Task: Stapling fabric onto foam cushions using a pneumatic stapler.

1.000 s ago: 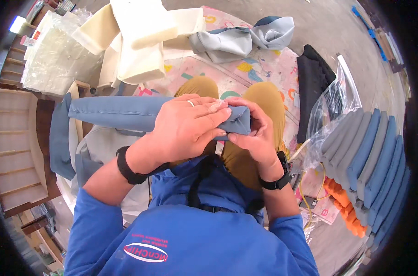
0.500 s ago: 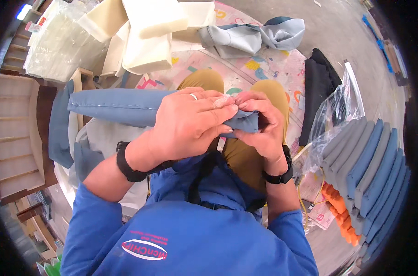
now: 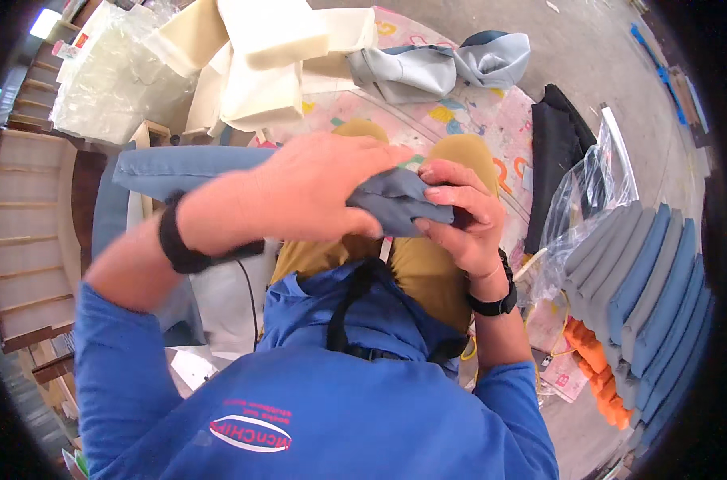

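A long blue-grey fabric cushion [image 3: 191,164] lies across in front of me above my knees, its far part reaching out to the left. My left hand [image 3: 299,188], slightly blurred, is wrapped over its middle, fingers on top and thumb below. At the cushion's right end, my right hand [image 3: 469,216] grips the folded fabric, with the thumb beneath and the fingers above. The cloth between the two hands is creased and bunched. What lies inside the folds is hidden.
Cream foam blocks [image 3: 263,100] are piled at the far left, beside a plastic-wrapped bundle [image 3: 111,80]. Grey-blue fabric covers [image 3: 407,74] rest on a patterned mat. To the right are black padded pieces [image 3: 557,144], clear plastic film [image 3: 591,188], a cushion row [image 3: 659,280] and orange material [image 3: 595,372].
My left hand has slid left along the cushion, away from the right hand, and its elbow has swung outward. My right hand stays at the end, slightly shifted right.
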Tool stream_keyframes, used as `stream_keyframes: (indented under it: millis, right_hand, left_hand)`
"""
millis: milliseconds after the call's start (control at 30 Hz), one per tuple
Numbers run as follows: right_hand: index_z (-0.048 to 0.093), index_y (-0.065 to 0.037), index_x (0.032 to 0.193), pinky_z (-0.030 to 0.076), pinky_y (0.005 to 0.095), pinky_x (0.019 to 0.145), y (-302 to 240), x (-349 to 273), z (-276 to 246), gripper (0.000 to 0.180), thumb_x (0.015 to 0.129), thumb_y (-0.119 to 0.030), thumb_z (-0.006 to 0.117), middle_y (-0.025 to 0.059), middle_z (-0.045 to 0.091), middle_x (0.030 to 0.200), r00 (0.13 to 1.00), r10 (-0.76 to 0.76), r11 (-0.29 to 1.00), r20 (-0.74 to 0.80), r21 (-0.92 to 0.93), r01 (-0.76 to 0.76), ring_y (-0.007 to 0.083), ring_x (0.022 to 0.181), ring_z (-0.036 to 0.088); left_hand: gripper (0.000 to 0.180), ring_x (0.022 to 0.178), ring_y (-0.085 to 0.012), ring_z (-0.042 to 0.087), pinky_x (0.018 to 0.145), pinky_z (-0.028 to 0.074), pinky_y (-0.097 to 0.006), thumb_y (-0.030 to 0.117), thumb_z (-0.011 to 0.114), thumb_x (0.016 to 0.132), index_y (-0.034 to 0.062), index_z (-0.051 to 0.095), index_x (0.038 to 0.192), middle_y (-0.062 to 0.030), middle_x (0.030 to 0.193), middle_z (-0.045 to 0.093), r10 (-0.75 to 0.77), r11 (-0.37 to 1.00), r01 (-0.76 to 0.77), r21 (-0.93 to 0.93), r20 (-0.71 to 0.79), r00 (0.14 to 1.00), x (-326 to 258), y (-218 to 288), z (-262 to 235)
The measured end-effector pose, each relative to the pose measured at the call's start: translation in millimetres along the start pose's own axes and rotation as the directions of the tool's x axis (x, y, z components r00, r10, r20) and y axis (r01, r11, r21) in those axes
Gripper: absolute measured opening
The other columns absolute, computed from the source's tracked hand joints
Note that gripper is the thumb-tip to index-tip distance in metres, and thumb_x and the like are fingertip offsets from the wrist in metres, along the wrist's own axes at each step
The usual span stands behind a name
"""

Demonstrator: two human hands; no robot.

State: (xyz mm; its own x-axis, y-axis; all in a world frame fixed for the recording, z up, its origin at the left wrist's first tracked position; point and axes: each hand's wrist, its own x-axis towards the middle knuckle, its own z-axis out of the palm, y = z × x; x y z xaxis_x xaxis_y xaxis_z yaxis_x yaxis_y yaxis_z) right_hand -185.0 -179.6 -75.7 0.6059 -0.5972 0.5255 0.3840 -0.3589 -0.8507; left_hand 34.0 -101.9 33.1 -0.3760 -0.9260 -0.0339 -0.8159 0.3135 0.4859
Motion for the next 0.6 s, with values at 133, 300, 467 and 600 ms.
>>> stream_keyframes:
  millis: [133, 300, 467, 600]
  right_hand:
    - [0.069, -0.006, 0.104, 0.049, 0.0384, 0.091, -7.7, -2.0, -1.9, 0.043, 0.065, 0.008, 0.079, 0.0125, 0.063, 0.113, 0.999, -0.032, 0.999, 0.032, 0.02, 0.031, 0.029, 0.107, 0.061]
    - [0.07, -0.008, 0.103, 0.05, 0.0396, 0.091, -29.5, 19.6, -20.2, 0.041, 0.066, 0.005, 0.08, 0.0115, 0.065, 0.113, 0.972, -0.114, 0.983, 0.207, -0.119, 0.141, 0.032, 0.108, 0.061]
    - [0.07, -0.009, 0.101, 0.051, 0.0397, 0.092, -53.2, 56.5, -38.9, 0.038, 0.066, 0.003, 0.078, 0.0087, 0.066, 0.115, 0.881, -0.083, 0.948, 0.466, -0.234, 0.213, 0.0311, 0.112, 0.06]
    - [0.07, -0.011, 0.101, 0.05, 0.0397, 0.093, -46.9, 46.9, -50.2, 0.04, 0.065, 0.004, 0.078, 0.0078, 0.066, 0.116, 0.859, -0.025, 0.923, 0.511, -0.319, 0.216, 0.0305, 0.113, 0.059]
  left_hand:
    - [0.096, 0.098, -0.0391, 0.063, 0.081, 0.052, -0.044, 0.031, 0.08, 0.068, -0.0012, 0.03, 0.144, -0.0239, 0.12, 0.059, 0.096, 0.993, -0.11, 0.031, 0.295, 0.95, -1.8, -21.1, -19.7]
    - [0.084, 0.089, -0.0425, 0.063, 0.073, 0.051, -0.048, 0.027, 0.073, 0.073, -0.0081, 0.032, 0.137, -0.0268, 0.116, 0.057, -0.106, 0.986, 0.045, 0.162, 0.389, 0.915, -15.9, 13.3, -16.3]
    - [0.083, 0.089, -0.0436, 0.062, 0.072, 0.052, -0.047, 0.028, 0.072, 0.075, -0.0094, 0.031, 0.137, -0.0264, 0.111, 0.058, -0.187, 0.981, 0.194, -0.019, 0.188, 0.964, -42.5, 49.8, -2.8]
    - [0.084, 0.103, -0.0449, 0.058, 0.083, 0.05, -0.047, 0.04, 0.069, 0.082, -0.0058, 0.029, 0.141, -0.0291, 0.13, 0.046, -0.127, 0.986, 0.162, -0.045, 0.429, 0.894, -24.4, 41.4, -19.3]
